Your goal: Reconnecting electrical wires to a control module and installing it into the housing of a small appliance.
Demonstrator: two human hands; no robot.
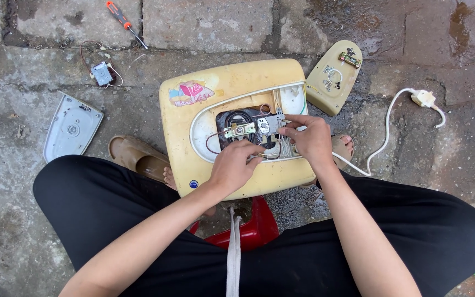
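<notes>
Wet, cracked concrete paving (204,25) forms the work surface, and the yellowed cream plastic appliance housing (232,82) lying open on it serves as the landmark. Nearest the viewer, a red plastic stool (257,228) sits below the housing between the person's black-trousered legs. At the housing's open oval compartment, the left hand (232,165) is curled, fingertips pinching at the lower edge of the exposed metal thermostat and terminal assembly (251,127); what exactly it grips cannot be told. The right hand (310,138) is closed in a pinch on the white wires (286,146) at the assembly's right side. A brown sandal (138,157) lies just left of the housing. Right of the housing a white power cord with plug (413,102) trails across the ground. Upper right, touching the housing's corner, rests a cream teardrop-shaped cover plate (333,77); well left lies a grey teardrop-shaped cover (71,127). Beyond the housing to the upper left are a small grey component with red leads (101,73) and, farther, an orange-handled screwdriver (126,23). Risk assessment: the paving near the plug looks damp, so moisture could reach the contacts; tension on the thin wires could detach a terminal; loose parts on the ground could be stepped on.
</notes>
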